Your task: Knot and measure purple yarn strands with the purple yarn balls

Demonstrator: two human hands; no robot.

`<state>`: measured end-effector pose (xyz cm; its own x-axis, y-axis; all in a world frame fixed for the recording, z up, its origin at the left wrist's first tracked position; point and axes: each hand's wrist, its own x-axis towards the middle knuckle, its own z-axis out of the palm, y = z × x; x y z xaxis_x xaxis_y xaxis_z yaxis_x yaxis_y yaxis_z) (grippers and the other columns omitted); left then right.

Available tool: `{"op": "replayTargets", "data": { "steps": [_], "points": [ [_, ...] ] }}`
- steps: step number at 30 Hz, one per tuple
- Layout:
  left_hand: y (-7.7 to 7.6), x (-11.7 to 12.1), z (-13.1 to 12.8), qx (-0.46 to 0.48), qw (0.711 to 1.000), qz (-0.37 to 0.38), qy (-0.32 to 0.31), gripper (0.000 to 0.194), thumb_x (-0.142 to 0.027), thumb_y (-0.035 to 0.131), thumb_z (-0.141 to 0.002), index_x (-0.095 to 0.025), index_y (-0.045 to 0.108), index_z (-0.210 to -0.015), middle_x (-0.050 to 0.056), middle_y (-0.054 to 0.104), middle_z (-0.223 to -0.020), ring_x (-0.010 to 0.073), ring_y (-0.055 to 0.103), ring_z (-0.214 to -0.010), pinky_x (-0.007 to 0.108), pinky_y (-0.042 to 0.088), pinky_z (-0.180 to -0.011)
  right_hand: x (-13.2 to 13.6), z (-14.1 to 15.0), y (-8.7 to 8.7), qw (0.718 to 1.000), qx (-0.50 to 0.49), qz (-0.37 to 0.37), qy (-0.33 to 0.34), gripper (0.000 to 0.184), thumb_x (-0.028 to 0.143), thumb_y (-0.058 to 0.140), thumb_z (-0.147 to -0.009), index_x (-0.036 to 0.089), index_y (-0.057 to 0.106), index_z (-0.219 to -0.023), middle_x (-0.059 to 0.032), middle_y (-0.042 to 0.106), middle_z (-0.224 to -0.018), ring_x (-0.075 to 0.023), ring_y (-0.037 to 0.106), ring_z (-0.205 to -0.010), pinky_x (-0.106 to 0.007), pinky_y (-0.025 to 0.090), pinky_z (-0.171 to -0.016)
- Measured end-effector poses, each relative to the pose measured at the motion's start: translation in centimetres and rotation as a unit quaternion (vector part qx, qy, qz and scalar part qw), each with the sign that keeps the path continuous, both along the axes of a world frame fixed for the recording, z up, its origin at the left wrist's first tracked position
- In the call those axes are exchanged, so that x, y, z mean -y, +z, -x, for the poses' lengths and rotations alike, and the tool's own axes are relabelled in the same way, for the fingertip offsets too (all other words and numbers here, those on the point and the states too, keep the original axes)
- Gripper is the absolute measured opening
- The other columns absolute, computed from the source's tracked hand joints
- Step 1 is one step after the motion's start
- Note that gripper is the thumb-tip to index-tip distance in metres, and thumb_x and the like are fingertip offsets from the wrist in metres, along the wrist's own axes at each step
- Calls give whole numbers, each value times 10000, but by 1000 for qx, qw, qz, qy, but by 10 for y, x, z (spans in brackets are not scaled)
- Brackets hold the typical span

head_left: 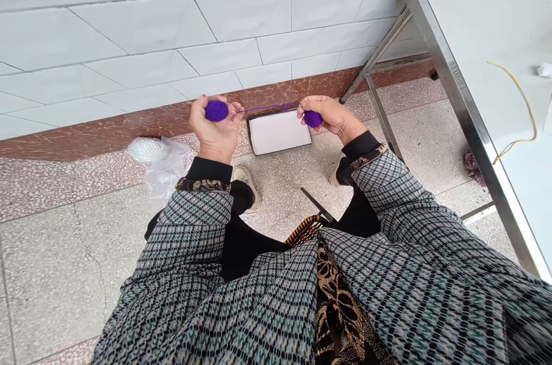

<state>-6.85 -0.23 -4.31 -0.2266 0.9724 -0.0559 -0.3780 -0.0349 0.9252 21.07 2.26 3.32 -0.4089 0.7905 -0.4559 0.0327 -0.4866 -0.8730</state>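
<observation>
One purple strand (pixel 263 107) runs crosswise, almost level, between yarn balls (pixel 216 111) held in left fingers (pixel 237 115) and right fingers (pixel 312 104).

Two compactly wound balls of purple yarn, both held up off the floor. The larger ball (pixel 216 111) lies against the palm of the left hand (pixel 218 128), beside the thumb; the smaller ball (pixel 313 118) sits beneath the right hand's (pixel 326 114) fingertips. Between them — a thin, slightly kinked purple strand (pixel 271 107), nearly horizontal.
</observation>
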Motion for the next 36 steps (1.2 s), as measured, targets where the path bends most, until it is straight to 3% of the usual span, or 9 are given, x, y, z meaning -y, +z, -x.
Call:
{"op": "replayTargets", "data": {
  "steps": [4,8,12,14,19,23,29,33,36],
  "points": [
    [6,1,3,39,999,9,32,578,-806,655,-795,-268,449,-749,15,489,-625,217,658,-799,370,593,-843,-4,-6,-5,1000,-16,-15,-5,300,69,539,-1064,136,608,-780,-6,675,-744,-70,627,-540,-140,306,-343],
    [20,2,15,151,980,55,118,489,-699,550,-950,-270,504,-721,3,504,-549,178,613,-643,343,567,-740,-8,-11,-11,999,-34,-33,2,273,131,603,-1045,141,619,-773,-12,676,-732,-74,611,-542,-139,312,-349],
    [21,1,40,127,989,59,47,588,-633,275,-1114,-276,530,-723,7,463,-481,167,673,-671,330,471,-672,-7,-12,-12,999,-35,-33,24,251,136,623,-1027,145,634,-777,-11,672,-710,-77,571,-516,-152,307,-345],
    [18,1,44,103,994,33,16,607,-601,235,-1142,-263,541,-741,2,468,-491,141,694,-705,315,453,-694,-7,-12,-12,999,-30,-27,30,256,119,602,-1031,144,636,-779,-16,674,-716,-79,551,-501,-166,304,-341],
    [20,3,17,130,989,47,50,533,-748,590,-1014,-260,612,-799,8,574,-626,165,713,-781,288,576,-760,-9,-13,-12,997,-63,-19,-36,256,181,644,-1049,169,570,-804,-11,647,-750,-88,583,-576,-161,314,-369],
    [29,7,-6,143,981,122,43,448,-671,762,-954,-259,638,-831,35,647,-700,208,770,-820,264,637,-675,-15,-20,-11,981,-145,-12,-127,343,342,767,-1025,213,484,-880,8,609,-809,-98,604,-698,-145,310,-415],
    [43,16,-15,131,969,206,-18,234,-343,710,-1024,-197,647,-852,67,790,-854,113,675,-554,173,524,-441,-30,-41,-15,964,-193,-34,-178,339,352,782,-961,233,468,-921,0,599,-850,-132,635,-796,-160,330,-456],
    [48,22,-11,137,965,222,-18,160,-239,684,-995,-175,661,-849,43,717,-759,96,625,-526,150,477,-420,-36,-51,-17,942,-220,-6,-252,247,282,707,-940,234,466,-912,-7,613,-867,-132,625,-779,-169,326,-451],
    [44,25,-5,153,957,245,12,137,-168,638,-972,-174,646,-835,37,665,-718,113,647,-568,142,464,-420,-36,-55,-16,948,-199,-11,-249,253,319,711,-940,235,475,-900,-30,642,-904,-154,651,-834,-178,339,-461]
  ]
}}
